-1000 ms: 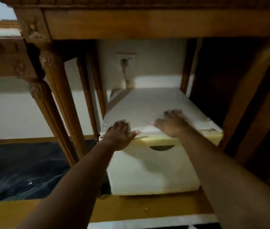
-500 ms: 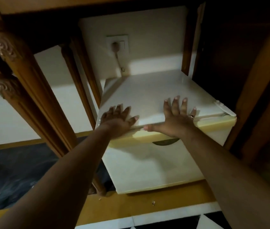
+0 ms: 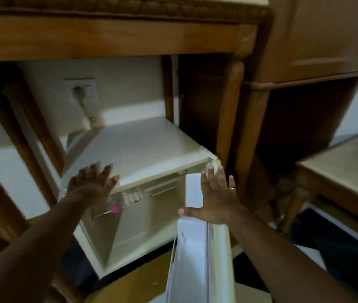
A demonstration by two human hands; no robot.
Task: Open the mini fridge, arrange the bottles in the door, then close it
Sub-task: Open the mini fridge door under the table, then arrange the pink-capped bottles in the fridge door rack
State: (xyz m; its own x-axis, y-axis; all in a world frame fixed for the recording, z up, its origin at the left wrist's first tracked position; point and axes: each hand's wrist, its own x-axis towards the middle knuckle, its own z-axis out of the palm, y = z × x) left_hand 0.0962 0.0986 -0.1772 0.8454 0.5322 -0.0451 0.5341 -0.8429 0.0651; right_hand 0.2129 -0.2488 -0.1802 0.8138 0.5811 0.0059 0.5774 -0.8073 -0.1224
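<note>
Mini fridge (image 3: pixel 134 149) standing open, cavity mouth offering free way in. Door (image 3: pixel 200 254) swinging out right, walling that side. Wooden table leg (image 3: pixel 228 119) crowding hinge corner; table apron (image 3: pixel 108 38) hanging low overhead.

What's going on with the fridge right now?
Left hand flat on fridge top. Right hand open on door edge. Door swung open. No bottles visible; nothing blocking.

Both forearms bare, no sleeves; thin ring (image 3: pixel 232 188) on right grip (image 3: pixel 215 199) finger.
</note>
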